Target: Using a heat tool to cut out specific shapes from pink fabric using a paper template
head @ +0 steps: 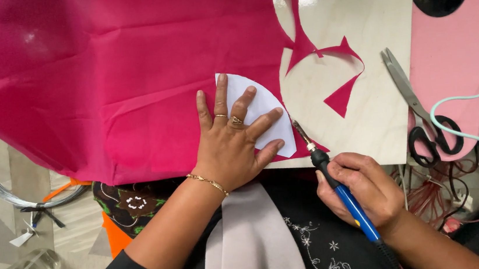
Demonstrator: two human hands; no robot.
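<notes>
Left hand (233,138) flat, palm down, fingers spread; right hand (361,190) curled in a closed pen-style grip, both forearms angled inward.

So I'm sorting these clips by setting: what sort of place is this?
Probably a craft or sewing workbench. A left hand presses a white paper template onto pink fabric, a right hand holds a blue-handled hot cutting tool, and scissors lie nearby.
</notes>
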